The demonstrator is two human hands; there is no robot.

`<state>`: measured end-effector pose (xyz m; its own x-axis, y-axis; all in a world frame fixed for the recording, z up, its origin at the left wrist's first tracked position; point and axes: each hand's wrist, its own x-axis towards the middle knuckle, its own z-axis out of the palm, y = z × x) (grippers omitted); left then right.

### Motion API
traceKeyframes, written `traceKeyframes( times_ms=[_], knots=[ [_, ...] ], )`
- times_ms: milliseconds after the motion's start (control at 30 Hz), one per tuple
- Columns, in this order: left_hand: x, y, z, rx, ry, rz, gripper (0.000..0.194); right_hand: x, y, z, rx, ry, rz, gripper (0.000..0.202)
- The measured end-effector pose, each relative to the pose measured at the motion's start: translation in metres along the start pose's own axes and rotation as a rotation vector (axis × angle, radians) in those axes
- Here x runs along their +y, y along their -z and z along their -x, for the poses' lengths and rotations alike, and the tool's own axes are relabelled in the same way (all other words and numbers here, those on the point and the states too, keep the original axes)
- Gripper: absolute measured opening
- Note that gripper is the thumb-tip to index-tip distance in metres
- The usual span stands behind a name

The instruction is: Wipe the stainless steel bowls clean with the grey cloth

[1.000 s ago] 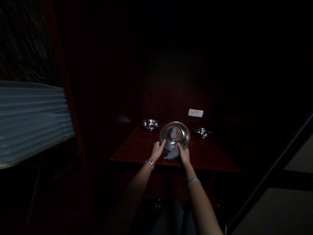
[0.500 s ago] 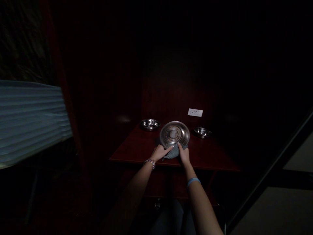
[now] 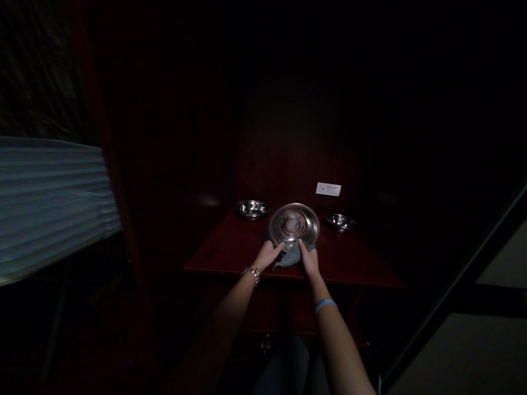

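A round steel bowl (image 3: 293, 224) is tilted up above the table's front part, its underside with a ringed, brownish-stained base facing me. My left hand (image 3: 267, 255), with a beaded bracelet at the wrist, grips the lower left rim, thumb on the near face. At the lower right, my right hand (image 3: 309, 260) pinches a grey cloth (image 3: 291, 257) against the rim; a light blue band circles that forearm. The cloth hangs down between both hands. Fingers behind the bowl are hidden.
One shiny steel bowl (image 3: 252, 209) stands at the back left of the dark red table (image 3: 222, 253), another smaller bowl (image 3: 341, 222) at the back right. A white socket plate (image 3: 328, 189) is on the back wall. Pale blue ribbed material (image 3: 53, 203) lies at far left.
My left hand has slid slightly left along the rim, its thumb moving off the cloth. The bowl and right hand have hardly moved.
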<state>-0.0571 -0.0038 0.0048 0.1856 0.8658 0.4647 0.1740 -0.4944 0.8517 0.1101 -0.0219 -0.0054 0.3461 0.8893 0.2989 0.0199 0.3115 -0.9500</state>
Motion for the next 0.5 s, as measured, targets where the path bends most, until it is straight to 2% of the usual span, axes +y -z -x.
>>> traceKeyframes(
  times_ms=[233, 500],
  knots=[
    [-0.0021, 0.0020, -0.0024, 0.141, 0.078, -0.009, 0.034, -0.0005, -0.0005, 0.0013, -0.006, 0.029, -0.019, 0.048],
    [0.0004, 0.0024, -0.0021, 0.147, 0.022, 0.082, 0.038, -0.0042, -0.0003, 0.0024, 0.001, 0.025, 0.001, 0.047]
  ],
)
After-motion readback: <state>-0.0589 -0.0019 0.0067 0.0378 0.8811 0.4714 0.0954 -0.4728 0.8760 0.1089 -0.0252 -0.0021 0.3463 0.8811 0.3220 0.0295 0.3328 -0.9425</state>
